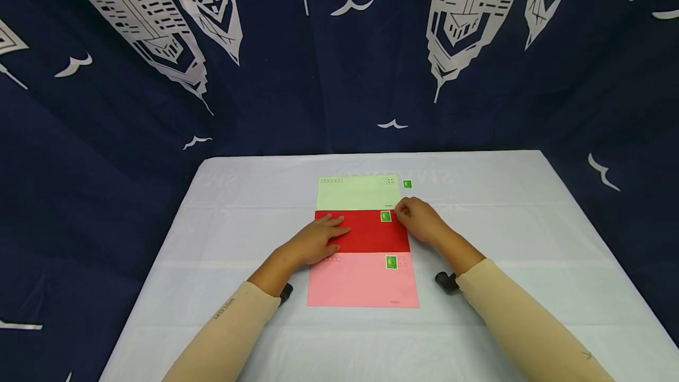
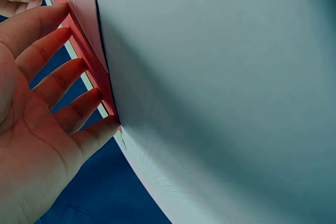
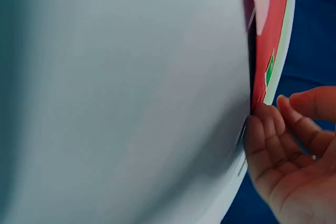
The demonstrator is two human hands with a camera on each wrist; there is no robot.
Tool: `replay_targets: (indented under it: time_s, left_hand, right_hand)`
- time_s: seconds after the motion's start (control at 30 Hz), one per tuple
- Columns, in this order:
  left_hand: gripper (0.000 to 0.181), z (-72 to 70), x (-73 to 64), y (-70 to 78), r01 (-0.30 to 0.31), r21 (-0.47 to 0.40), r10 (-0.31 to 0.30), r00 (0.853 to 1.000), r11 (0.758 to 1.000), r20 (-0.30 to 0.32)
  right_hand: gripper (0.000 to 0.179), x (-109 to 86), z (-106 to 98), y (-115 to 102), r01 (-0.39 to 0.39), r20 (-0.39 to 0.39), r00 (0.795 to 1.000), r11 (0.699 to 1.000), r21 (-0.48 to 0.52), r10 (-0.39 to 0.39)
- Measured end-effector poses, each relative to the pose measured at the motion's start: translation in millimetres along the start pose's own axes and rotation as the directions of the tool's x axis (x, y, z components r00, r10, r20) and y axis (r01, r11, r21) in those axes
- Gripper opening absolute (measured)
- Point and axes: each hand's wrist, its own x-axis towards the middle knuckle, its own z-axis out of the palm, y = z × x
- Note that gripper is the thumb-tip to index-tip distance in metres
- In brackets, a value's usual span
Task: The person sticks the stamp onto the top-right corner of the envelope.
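A red envelope (image 1: 366, 237) lies between a light green envelope (image 1: 355, 196) and a pink envelope (image 1: 355, 285). My left hand (image 1: 316, 240) rests on the red envelope's left part, fingers spread, as the left wrist view also shows. At its upper right corner my right hand (image 1: 421, 220) touches the edge with bent fingers; thumb and index finger come close together in the right wrist view, with nothing visible between them. A green stamp (image 1: 385, 216) sits on the red envelope just left of these fingertips. Another stamp (image 1: 391, 262) lies on the pink envelope.
A third green stamp (image 1: 407, 184) lies on the white tablecloth (image 1: 498, 205), right of the light green envelope. Dark blue fabric (image 1: 318, 75) with white building and bird prints hangs behind the table. Black wrist devices (image 1: 447, 282) show at both sleeves.
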Motion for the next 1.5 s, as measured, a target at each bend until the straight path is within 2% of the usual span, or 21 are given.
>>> replay_targets:
  time_s: [0.13,0.23,0.43,0.57,0.8,1.07,1.3,1.5]
  left_hand:
    - [0.052,0.8,0.2,-0.7,0.003,0.014,-0.003,1.0,1.0,0.002]
    - [0.053,0.5,0.0,-0.7,0.005,0.017,-0.005,1.0,1.0,0.005]
    - [0.053,0.9,0.3,-0.9,0.003,0.008,-0.003,1.0,1.0,0.005]
    - [0.052,1.4,-0.1,-0.3,0.006,0.003,-0.006,1.0,1.0,0.003]
    - [0.052,2.9,0.0,-1.5,0.004,0.005,-0.004,1.0,1.0,-0.007]
    - [0.052,3.7,1.5,-3.4,0.0,0.005,0.0,1.0,1.0,-0.006]
    - [0.052,3.1,1.7,-3.1,0.0,0.015,0.0,1.0,1.0,0.002]
    - [0.052,1.7,0.7,-1.6,0.001,0.004,-0.001,1.0,1.0,0.003]
  right_hand:
    - [0.027,-10.5,0.5,1.0,0.148,0.005,0.989,0.986,-0.072,-0.148]
    - [0.036,-16.8,1.9,1.7,0.223,0.038,0.975,0.966,-0.131,-0.22]
    - [0.042,-25.7,6.5,3.4,0.332,0.073,0.943,0.9,-0.283,-0.325]
    - [0.041,-29.0,10.1,4.6,0.371,0.074,0.926,0.855,-0.363,-0.371]
    - [0.043,-31.4,14.2,3.5,0.407,0.066,0.903,0.799,-0.442,-0.424]
    - [0.045,-31.2,15.7,4.7,0.385,0.069,0.914,0.802,-0.456,-0.4]
    - [0.044,-32.4,15.8,3.8,0.401,0.072,0.904,0.774,-0.491,-0.422]
    - [0.043,-32.3,14.7,2.6,0.408,0.075,0.9,0.769,-0.492,-0.43]
